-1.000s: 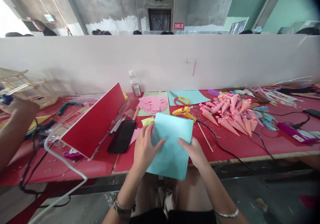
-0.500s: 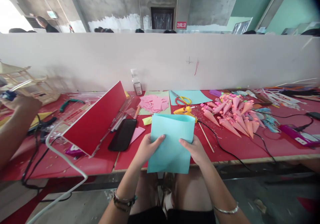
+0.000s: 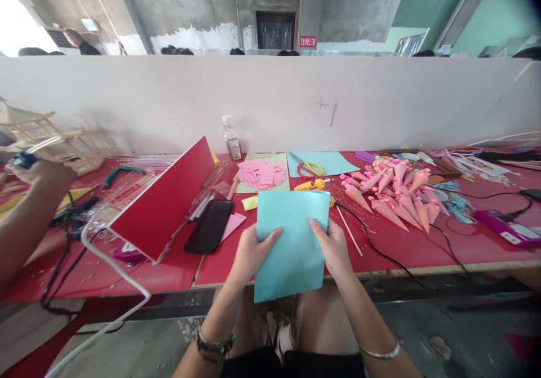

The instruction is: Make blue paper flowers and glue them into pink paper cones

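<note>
At the near edge of the red counter, the left hand and right hand pinch a light blue paper sheet by its side edges, thumbs on top. The fingers grip opposite sides, which keeps the sheet taut and flat, its lower part overhanging the lap.

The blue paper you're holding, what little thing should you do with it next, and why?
Probably lower the blue paper flat onto the red table. Both the left hand and right hand pinch its sides, and its lower edge hangs past the table's edge.

Light blue paper sheet; flat, roughly upright rectangle; held over the table's near edge, lower part overhanging.
</note>
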Demonstrator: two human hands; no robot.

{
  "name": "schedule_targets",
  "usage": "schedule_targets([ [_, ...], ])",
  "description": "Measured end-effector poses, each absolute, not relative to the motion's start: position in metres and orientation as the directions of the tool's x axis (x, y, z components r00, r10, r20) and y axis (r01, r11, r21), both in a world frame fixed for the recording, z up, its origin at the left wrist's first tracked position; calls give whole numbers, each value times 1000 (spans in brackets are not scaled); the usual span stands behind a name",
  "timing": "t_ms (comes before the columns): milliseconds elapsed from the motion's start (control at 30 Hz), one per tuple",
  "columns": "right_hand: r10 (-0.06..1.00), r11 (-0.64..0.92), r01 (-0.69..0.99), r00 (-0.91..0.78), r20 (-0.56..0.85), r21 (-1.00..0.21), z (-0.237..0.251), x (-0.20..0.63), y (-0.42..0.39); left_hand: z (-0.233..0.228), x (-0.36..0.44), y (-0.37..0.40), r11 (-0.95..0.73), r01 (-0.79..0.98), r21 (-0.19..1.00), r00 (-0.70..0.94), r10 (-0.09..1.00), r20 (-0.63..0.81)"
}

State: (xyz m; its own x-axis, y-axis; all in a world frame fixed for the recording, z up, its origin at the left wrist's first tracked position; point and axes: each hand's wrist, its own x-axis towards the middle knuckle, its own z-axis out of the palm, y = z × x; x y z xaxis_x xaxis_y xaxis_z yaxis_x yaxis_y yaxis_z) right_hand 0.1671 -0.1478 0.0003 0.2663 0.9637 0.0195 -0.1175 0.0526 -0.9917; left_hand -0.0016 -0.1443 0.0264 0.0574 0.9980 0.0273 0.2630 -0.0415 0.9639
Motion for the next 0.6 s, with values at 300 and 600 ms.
schedule_targets([
  [300, 971, 53, -131, 238, 21, -990, -2, 172, -147, 27, 2, -145, -22, 217, 976, 77, 997, 6],
  [600, 973, 64, -86, 226, 43, -994, -1, 171, -148, 23, 1, -145, -37, 238, 970, 54, 998, 25],
])
